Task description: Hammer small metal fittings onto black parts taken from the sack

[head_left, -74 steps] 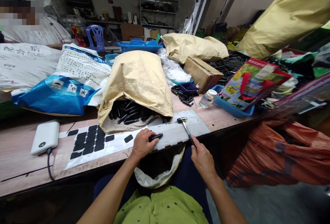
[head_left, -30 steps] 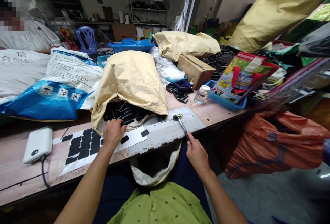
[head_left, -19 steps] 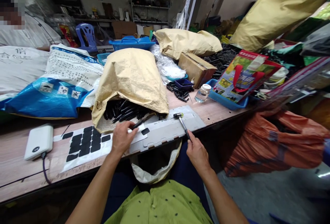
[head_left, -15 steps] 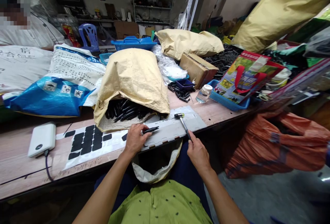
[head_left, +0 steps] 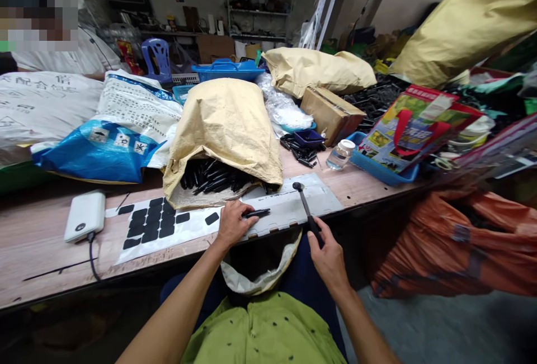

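My left hand (head_left: pixel 232 223) is closed on a slim black pen-like piece (head_left: pixel 259 213), held low over the grey board (head_left: pixel 283 217) with its tip toward the right. In my right hand (head_left: pixel 328 249) is a small hammer (head_left: pixel 304 204), gripped by its black handle, its head over the board's far part. Left of the board, a white sheet (head_left: pixel 180 239) carries rows of black rounded patches. Just beyond my left hand, a tan paper sack (head_left: pixel 229 112) lies with its mouth toward me, and many similar black pieces (head_left: pixel 213 177) show inside.
A white power bank (head_left: pixel 86 216) with a cable lies at left. Behind the board are a clear jar (head_left: pixel 340 154), a cardboard box (head_left: pixel 331 115) and a blue tray (head_left: pixel 384 171). Below the table edge hangs an open pale bag (head_left: pixel 262 283). An orange sack (head_left: pixel 453 246) stands at right.
The whole view has shifted, so things sit farther right. The hammer has turned in my right hand; its yellowish face no longer shows. My left hand keeps its hold on the black piece.
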